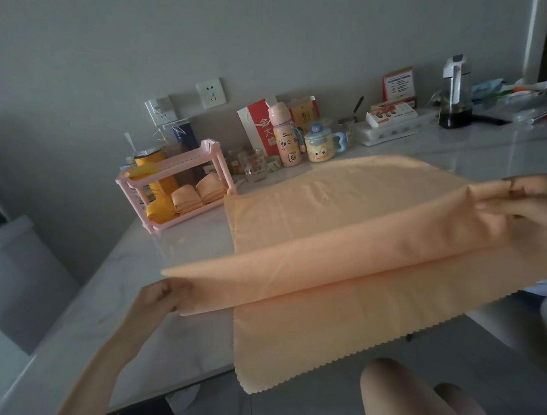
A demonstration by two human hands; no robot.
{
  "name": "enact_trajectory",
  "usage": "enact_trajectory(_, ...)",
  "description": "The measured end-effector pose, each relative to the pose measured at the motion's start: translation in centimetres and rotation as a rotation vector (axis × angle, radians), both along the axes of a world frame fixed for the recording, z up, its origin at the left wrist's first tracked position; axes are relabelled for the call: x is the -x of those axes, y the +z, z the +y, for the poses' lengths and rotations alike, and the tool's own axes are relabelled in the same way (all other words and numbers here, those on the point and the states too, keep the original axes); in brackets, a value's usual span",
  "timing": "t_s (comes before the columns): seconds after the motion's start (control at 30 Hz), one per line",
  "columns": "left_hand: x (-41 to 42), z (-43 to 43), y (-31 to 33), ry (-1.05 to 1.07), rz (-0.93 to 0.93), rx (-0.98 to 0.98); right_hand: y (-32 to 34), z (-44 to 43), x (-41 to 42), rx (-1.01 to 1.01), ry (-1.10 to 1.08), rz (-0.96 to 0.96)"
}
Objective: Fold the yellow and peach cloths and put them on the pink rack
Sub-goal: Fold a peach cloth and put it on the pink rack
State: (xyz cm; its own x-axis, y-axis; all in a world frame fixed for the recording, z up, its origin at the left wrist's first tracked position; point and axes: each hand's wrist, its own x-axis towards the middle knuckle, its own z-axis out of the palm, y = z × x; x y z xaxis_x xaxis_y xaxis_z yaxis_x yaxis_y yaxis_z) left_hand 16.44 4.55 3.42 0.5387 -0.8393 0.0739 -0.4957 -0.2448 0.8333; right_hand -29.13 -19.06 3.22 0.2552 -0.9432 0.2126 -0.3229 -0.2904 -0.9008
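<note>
Left hand (161, 298) and right hand (540, 209) are pinching the peach cloth (348, 221), making its first fold; it is probably needing flattening next.

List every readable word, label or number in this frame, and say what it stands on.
"Smile": pink bottle.
"金大": red and white paper bag.
Too small or blurred to read: red desk card, flat box, yellow can, orange box.

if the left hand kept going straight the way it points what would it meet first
The peach cloth: the left hand pinches its raised fold and points forward-right across it. Beyond that, perhaps the glass, but depth is unclear.
</note>
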Motion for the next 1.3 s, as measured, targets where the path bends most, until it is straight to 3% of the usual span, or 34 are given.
enact_trajectory(0.2,-0.8,-3.0,-0.8,0.123,0.015,-0.077,-1.0,-2.3,-3.7,0.002,-0.184,0.024)
enact_trajectory(0.4,-1.0,-5.1,-1.0,0.247,0.01,-0.134,-1.9,-4.3,-5.8,0.128,-0.284,0.25)
enact_trajectory(0.57,-1.0,-6.1,-2.4,0.389,-0.362,-0.269,-3.3,-5.4,-6.3,0.261,-0.402,0.572)
enact_trajectory(0.7,0.3,-5.7,-2.6,0.443,-0.626,-0.393,-3.6,-5.3,-5.1,0.241,-0.467,0.791)
enact_trajectory(0.8,0.9,-5.0,-1.8,0.455,-0.822,-0.355,-2.2,-4.1,-4.4,0.343,-0.537,0.698)
enact_trajectory(0.87,1.6,-5.4,-1.5,0.427,-0.917,-0.17,-1.6,-3.7,-6.0,0.437,-0.596,0.571)
enact_trajectory(0.93,3.5,-6.6,-1.0,0.273,-0.879,0.012,-2.4,-3.2,-9.9,0.477,-0.445,0.655)
enact_trajectory(1.0,6.0,-8.3,-0.8,0.024,-0.735,0.087,-3.7,-1.5,-14.8,0.519,-0.138,0.722)
enact_trajectory(1.07,8.2,-9.9,-1.6,-0.178,-0.706,0.023,-4.1,1.5,-19.1,0.557,0.197,0.721)
enact_trajectory(1.13,8.8,-10.9,-2.9,-0.266,-0.77,-0.122,-3.4,4.5,-21.3,0.525,0.377,0.792)
enact_trajectory(1.3,7.1,-10.9,-3.7,-0.298,-0.802,-0.433,-3.0,3.7,-19.4,0.281,0.435,0.982)
